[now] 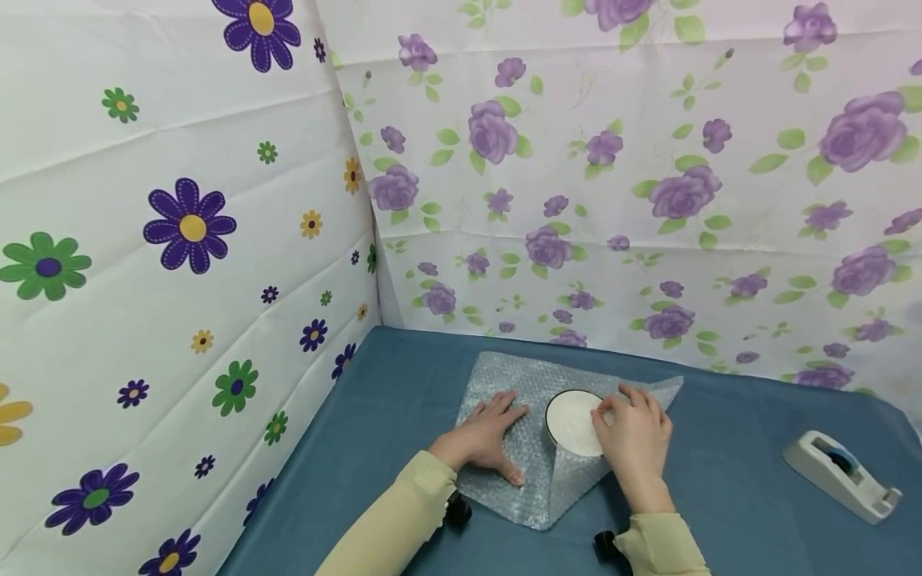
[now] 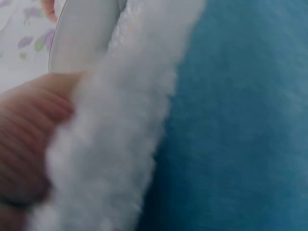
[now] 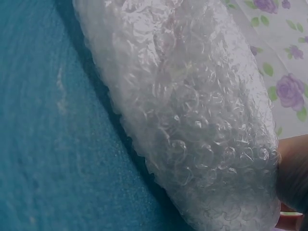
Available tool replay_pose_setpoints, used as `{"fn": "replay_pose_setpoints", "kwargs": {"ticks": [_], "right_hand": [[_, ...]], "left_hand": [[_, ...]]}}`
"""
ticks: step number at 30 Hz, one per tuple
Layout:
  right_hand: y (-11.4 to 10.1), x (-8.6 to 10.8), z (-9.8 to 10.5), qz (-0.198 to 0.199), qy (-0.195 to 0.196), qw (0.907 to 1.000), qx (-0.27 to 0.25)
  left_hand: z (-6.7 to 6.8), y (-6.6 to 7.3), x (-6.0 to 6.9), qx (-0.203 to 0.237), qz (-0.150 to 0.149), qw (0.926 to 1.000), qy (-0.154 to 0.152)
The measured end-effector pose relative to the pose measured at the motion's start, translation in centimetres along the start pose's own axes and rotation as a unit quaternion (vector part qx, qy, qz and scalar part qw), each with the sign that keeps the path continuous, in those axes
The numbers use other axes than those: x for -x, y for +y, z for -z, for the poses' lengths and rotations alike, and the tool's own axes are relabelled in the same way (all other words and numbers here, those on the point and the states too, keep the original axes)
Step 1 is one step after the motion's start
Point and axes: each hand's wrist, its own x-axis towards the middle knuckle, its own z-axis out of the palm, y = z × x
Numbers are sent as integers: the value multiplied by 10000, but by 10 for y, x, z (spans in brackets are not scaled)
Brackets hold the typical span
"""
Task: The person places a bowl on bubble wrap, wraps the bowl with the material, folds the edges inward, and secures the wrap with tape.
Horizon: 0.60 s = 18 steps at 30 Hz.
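A white round dish with a dark rim point(image 1: 574, 422) sits on a sheet of bubble wrap point(image 1: 504, 376), part of which is folded up against its near side. My left hand point(image 1: 484, 436) lies with fingers spread on the wrap, left of the dish. At the dish's right edge my right hand point(image 1: 635, 440) has its thumb and index finger together; whether wrap is pinched there cannot be told. Blurred bubble wrap point(image 2: 110, 130) covers part of the left hand point(image 2: 33, 130) in the left wrist view. Raised wrap point(image 3: 192, 125) hides most of the right hand point(image 3: 293, 173) in the right wrist view.
A white tape dispenser point(image 1: 839, 476) stands on the blue tabletop point(image 1: 727, 480) at the right. Flower-patterned sheets point(image 1: 446, 240) hang behind and to the left. A black object point(image 1: 457, 510) shows at the left wrist.
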Motion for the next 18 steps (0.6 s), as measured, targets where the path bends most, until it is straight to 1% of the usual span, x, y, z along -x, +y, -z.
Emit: {"fn": "replay_pose_setpoints", "kwargs": {"ticks": [3, 5, 9, 11, 13, 15, 17, 18], "right_hand": [[-1, 1, -2, 19, 3, 10000, -1], [-1, 1, -2, -2, 7, 10000, -8], [-1, 3, -1, -41, -90, 9999, 34], [-1, 4, 0, -48, -122, 9999, 34], [-1, 4, 0, -30, -109, 9999, 15], [-1, 3, 0, -1, -57, 10000, -18], [0, 2, -1, 29, 5, 10000, -50], [0, 2, 0, 44, 28, 10000, -54]], "left_hand": [[-5, -8, 5, 260, -176, 9994, 125], [-6, -11, 6, 399, -311, 9986, 148], [-4, -15, 9, 570, -457, 9973, 85], [-1, -15, 11, 753, -496, 9959, 110], [3, -14, 11, 1029, -566, 9925, 331], [7, -10, 12, 1310, -704, 9864, 700], [10, -2, 13, 1432, -1012, 9782, 1110], [11, 3, 13, 1353, -1212, 9745, 1317]]}}
